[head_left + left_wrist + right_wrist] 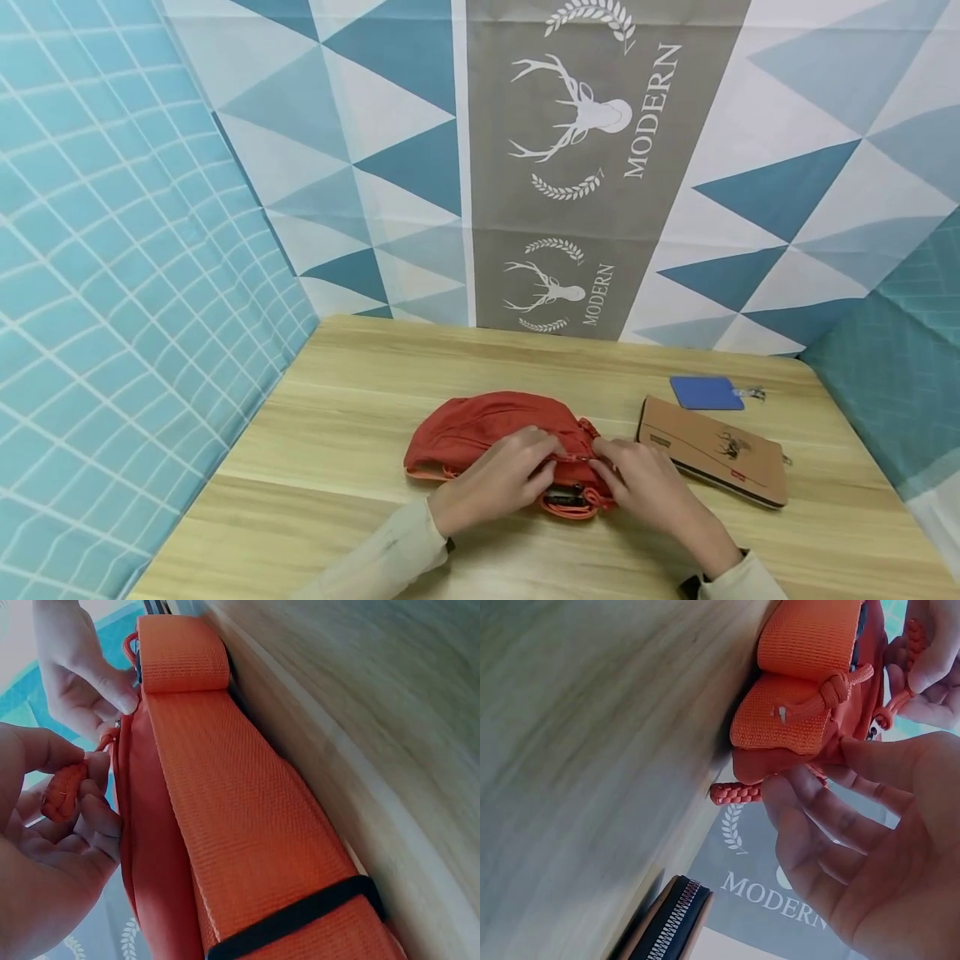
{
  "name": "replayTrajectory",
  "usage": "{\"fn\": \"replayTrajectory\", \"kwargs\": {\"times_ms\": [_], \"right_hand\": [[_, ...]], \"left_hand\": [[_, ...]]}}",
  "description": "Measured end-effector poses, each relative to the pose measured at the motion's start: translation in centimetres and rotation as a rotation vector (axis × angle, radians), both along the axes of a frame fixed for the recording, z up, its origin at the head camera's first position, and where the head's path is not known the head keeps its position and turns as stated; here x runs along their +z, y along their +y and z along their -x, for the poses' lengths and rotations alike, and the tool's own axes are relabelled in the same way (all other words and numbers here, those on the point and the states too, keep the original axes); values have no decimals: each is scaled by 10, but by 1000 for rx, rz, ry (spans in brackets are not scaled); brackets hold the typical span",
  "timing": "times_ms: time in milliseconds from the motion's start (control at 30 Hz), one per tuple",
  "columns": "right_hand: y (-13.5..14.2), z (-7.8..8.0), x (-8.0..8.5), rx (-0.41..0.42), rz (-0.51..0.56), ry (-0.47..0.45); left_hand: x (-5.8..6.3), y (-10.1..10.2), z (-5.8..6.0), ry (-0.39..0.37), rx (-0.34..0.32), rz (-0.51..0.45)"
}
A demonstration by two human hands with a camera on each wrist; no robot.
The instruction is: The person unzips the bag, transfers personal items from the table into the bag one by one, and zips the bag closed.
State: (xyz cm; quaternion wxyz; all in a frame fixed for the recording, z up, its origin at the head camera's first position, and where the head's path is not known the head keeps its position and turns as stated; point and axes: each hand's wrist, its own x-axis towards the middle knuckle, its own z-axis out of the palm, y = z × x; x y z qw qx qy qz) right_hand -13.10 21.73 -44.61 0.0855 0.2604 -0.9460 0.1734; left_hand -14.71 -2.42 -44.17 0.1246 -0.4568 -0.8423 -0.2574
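A red waist bag (pixel 487 421) lies on the table with its zipped side toward the person. An orange webbing strap (pixel 232 795) runs along it, crossed by a black band (pixel 300 915). My left hand (pixel 506 475) pinches an orange braided zipper pull (pixel 64 791) between thumb and fingers. Close beside it, my right hand (pixel 645 483) grips the red fabric at the bag's right end, thumb on one face and fingers beneath. A second braided cord (pixel 735 793) sticks out past that end, below the right fingers. Orange cord loops (pixel 573 507) hang at the bag's front.
A brown zippered case (pixel 712 450) with a deer print lies right of the bag, near the right hand. Behind it is a blue card holder (pixel 707 393) with a metal clip. The wooden table (pixel 360 375) meets patterned cloth walls at the back and left.
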Motion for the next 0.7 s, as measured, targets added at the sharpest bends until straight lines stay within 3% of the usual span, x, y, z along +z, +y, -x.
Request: {"fn": "replayTrajectory", "kwargs": {"times_ms": [333,700], "right_hand": [[-1,2,-3,16,13,-6],[1,0,-2,11,-4,-28]], "left_hand": [[2,-14,1,37,29,17],[8,-43,0,-18,110,2]]}}
